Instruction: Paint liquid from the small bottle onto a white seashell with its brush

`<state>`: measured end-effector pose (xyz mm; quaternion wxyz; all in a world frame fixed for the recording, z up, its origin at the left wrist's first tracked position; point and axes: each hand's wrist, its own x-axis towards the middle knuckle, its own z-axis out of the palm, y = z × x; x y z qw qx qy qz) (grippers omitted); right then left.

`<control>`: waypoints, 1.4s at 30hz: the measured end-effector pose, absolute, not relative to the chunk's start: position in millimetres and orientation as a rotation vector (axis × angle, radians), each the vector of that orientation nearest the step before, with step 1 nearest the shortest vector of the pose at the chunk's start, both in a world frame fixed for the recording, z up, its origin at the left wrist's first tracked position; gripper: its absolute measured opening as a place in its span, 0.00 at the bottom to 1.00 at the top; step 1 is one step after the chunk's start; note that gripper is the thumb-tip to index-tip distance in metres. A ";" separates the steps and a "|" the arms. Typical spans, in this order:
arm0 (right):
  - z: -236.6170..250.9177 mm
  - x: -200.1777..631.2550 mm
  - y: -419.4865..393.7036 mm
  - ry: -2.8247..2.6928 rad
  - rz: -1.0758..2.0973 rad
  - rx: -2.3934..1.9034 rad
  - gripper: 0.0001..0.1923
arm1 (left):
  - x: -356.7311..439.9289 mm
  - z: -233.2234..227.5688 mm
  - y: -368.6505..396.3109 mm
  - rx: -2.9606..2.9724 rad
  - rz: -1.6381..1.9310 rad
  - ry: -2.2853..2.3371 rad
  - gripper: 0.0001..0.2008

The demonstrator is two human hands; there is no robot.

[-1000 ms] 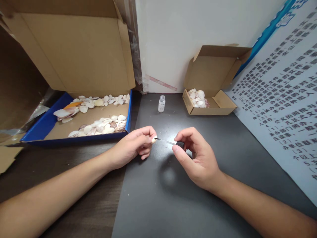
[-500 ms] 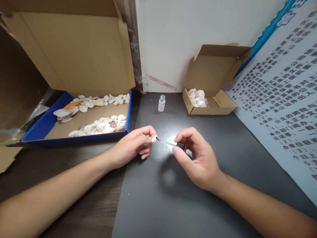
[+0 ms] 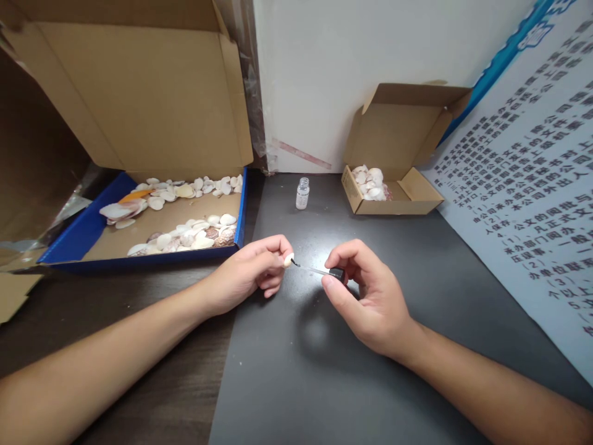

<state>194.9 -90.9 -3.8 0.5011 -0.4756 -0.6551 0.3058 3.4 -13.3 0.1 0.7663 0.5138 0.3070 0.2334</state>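
Note:
My left hand [image 3: 248, 274] pinches a small pale shell [image 3: 288, 259] between thumb and fingertips above the dark mat. My right hand [image 3: 365, 296] grips the black cap of a thin applicator brush [image 3: 317, 271], whose dark tip touches the shell. An uncapped small clear bottle [image 3: 302, 193] stands upright on the mat behind both hands.
A large open cardboard box with a blue rim [image 3: 241, 213] at the left holds several shells. A small open cardboard box [image 3: 398, 198] at the back right holds more shells. A printed poster [image 3: 532, 198] leans along the right. The dark mat [image 3: 324, 371] meets brown wooden table at the left.
The brush tip has shifted slightly along the shell and my right hand has edged a little left. My left hand has hardly moved.

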 end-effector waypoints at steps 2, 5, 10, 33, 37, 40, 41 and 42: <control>-3.0 194.4 -91.0 -1.580 0.740 -1.154 0.07 | 3.1 -0.5 -13.0 1.114 0.504 0.665 0.05; -2.1 193.5 -91.2 -1.575 0.741 -1.154 0.07 | 2.7 -1.5 -12.6 1.110 0.503 0.661 0.06; -2.7 193.8 -92.5 -1.575 0.743 -1.141 0.07 | 3.0 -1.8 -12.5 1.106 0.506 0.667 0.05; -3.0 195.4 -92.2 -1.583 0.712 -1.185 0.05 | 3.7 0.1 -13.7 1.124 0.505 0.688 0.06; -4.0 194.8 -91.5 -1.578 0.722 -1.168 0.06 | 3.7 0.0 -13.9 1.120 0.511 0.689 0.06; -4.0 194.2 -91.2 -1.571 0.731 -1.165 0.06 | 3.6 -0.4 -13.7 1.119 0.507 0.683 0.06; -4.0 194.0 -91.2 -1.566 0.733 -1.166 0.06 | 3.5 -0.6 -13.6 1.120 0.505 0.681 0.06; -3.9 193.9 -91.2 -1.561 0.735 -1.168 0.06 | 3.5 -0.8 -13.5 1.122 0.505 0.680 0.06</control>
